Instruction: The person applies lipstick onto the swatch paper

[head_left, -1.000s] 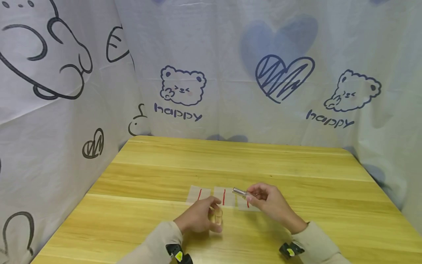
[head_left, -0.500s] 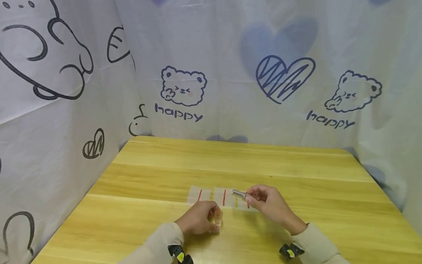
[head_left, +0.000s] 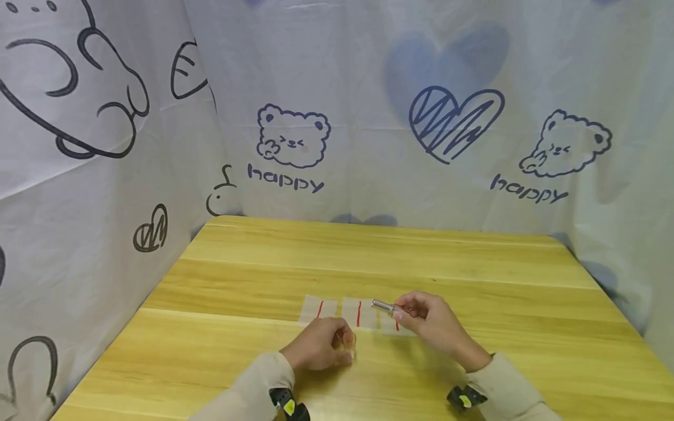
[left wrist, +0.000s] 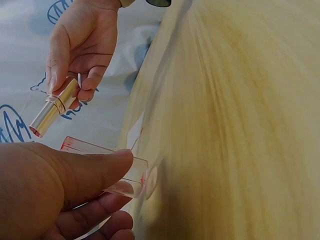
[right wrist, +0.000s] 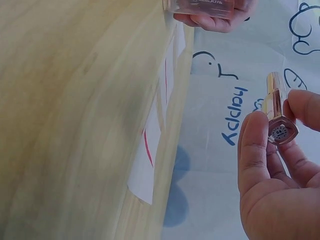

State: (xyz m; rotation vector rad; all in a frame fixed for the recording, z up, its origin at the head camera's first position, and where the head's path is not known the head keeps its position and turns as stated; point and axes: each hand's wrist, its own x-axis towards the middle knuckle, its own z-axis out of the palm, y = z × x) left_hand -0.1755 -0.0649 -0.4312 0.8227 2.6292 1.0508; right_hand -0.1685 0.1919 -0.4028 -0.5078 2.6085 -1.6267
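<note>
My left hand point(head_left: 320, 344) pinches a clear, box-shaped lipstick cap point(left wrist: 137, 175) between thumb and fingers. Reddish smudges mark the cap's ends, and its lower end is right at the tabletop in the left wrist view. Held up in my right hand point(head_left: 436, 326) is a lipstick point(head_left: 382, 306) with a silver-gold metallic tube. Thumb and fingertips grip its clear base, which carries a small round label in the right wrist view. The tube's far end points left, above the paper pieces; a little red shows at that end in the left wrist view.
Pieces of whitish paper point(head_left: 350, 313), each with a red stroke, lie in a row on the wooden table point(head_left: 237, 275) just beyond the hands. A white curtain point(head_left: 368, 70) with bear and heart drawings stands behind and at the sides.
My left thumb and fingers have drawn in from a wider spread and now hold the cap more closely. The right hand and lipstick stay almost in place.
</note>
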